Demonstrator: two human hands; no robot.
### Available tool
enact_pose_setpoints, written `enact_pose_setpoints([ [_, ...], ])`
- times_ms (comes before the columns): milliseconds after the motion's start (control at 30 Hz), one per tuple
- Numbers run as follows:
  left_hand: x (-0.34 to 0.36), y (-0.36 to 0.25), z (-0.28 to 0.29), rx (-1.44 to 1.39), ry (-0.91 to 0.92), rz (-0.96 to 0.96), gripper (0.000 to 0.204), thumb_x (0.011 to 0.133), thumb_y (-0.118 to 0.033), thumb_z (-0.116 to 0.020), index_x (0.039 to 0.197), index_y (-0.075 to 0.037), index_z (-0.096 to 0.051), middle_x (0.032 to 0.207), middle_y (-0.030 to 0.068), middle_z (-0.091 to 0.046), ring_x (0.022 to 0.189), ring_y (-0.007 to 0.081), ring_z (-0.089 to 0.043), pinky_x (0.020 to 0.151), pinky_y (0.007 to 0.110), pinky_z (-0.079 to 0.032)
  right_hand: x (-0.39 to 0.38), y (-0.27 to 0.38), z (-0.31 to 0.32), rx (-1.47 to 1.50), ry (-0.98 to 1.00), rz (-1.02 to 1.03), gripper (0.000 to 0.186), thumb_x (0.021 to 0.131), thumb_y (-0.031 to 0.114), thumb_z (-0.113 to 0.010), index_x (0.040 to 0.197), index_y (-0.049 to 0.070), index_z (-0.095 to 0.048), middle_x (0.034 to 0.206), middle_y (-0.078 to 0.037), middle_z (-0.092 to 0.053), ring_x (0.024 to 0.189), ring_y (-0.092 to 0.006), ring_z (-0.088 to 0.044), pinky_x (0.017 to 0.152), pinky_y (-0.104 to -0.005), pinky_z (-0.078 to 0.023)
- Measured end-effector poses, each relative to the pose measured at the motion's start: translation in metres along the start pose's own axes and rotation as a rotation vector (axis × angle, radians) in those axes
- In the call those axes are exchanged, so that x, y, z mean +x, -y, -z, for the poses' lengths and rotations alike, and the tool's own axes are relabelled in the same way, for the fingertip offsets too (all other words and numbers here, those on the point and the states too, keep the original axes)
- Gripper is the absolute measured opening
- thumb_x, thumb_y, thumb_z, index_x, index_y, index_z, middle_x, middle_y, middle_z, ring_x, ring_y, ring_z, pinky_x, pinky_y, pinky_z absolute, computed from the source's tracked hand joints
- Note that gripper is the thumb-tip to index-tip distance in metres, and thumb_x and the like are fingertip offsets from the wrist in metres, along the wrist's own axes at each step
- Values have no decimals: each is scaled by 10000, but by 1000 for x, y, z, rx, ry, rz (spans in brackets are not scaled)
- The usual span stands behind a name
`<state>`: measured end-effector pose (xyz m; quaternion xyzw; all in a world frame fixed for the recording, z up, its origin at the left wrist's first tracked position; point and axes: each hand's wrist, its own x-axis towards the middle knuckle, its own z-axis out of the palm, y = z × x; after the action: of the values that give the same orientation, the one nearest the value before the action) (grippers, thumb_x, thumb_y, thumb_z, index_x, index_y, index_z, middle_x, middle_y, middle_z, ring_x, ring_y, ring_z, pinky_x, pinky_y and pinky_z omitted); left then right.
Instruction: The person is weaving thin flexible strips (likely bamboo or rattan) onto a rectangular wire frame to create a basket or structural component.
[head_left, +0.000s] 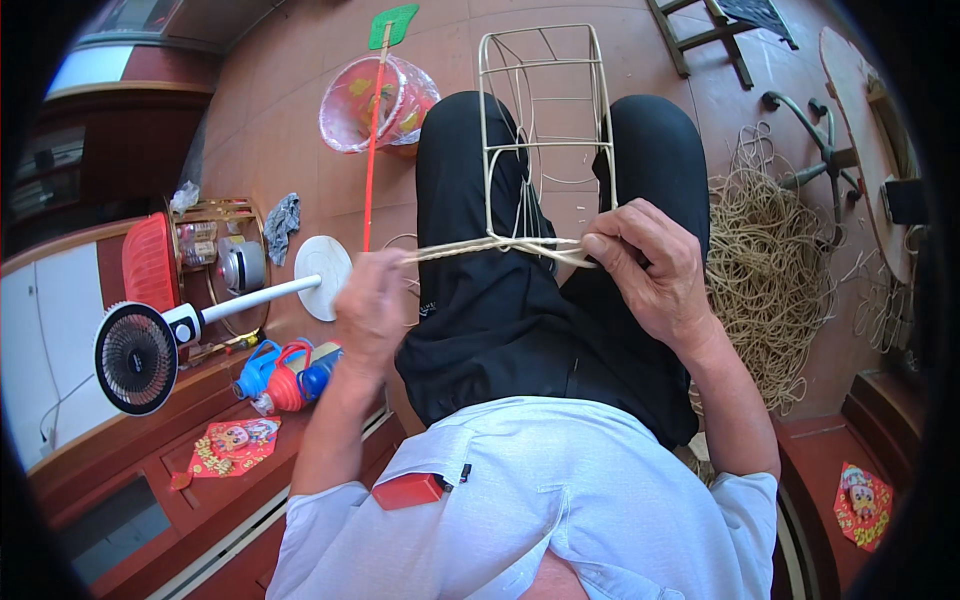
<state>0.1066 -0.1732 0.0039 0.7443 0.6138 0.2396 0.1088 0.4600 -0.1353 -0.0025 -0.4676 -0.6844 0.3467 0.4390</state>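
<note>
A tan wire frame (546, 145), shaped like a long open box, stands between my black-trousered knees. Pale twisted cord (455, 247) crosses its near end and stretches to both sides. My left hand (368, 305), slightly smeared by motion, is closed at the cord's left end and holds it taut. Just right of the frame's near corner, my right hand (650, 265) pinches the cord between thumb and fingers. Thin loose strands hang inside the frame, and a loop of cord shows near my left hand. The exact grip of the left fingers is blurred.
A big heap of loose cord (765, 290) lies on the floor at right, by a wheeled chair base (825, 150). To the left are a lined bin (400, 105), a green swatter with a red handle (394, 25), a fan (137, 357) and several bottles (290, 375).
</note>
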Motion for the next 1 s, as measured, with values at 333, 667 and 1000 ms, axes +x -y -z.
enact_pose_setpoints([
  [333, 37, 9, 84, 231, 56, 147, 412, 919, 97, -696, 1316, -2, -732, 1183, 197, -763, 1122, 409, -737, 1020, 473, -581, 0, -4, 1, -6, 55, 18, 97, 1008, 103, -808, 1019, 21, -757, 890, -91, -684, 716, -223, -681, 656, -355, -543],
  [667, 4, -98, -61, -160, 36, -483, 618, 872, 98, -751, 1476, 3, -659, 1141, 137, -719, 967, 285, -739, 855, 382, -618, 1, 2, 15, 0, 218, -45, 245, 860, -30, -678, 1090, 26, -742, 917, -101, -662, 735, -234, -667, 663, -344, -544],
  [1000, 7, -115, -76, 36, 107, -403, 688, 951, -109, -805, 1586, 2, -566, 929, 77, -572, 795, 216, -631, 724, 355, -569, 3, -1, 17, -7, 238, -38, 245, 831, -25, -651, 1061, 20, -722, 896, -108, -657, 761, -247, -685, 692, -364, -558],
])
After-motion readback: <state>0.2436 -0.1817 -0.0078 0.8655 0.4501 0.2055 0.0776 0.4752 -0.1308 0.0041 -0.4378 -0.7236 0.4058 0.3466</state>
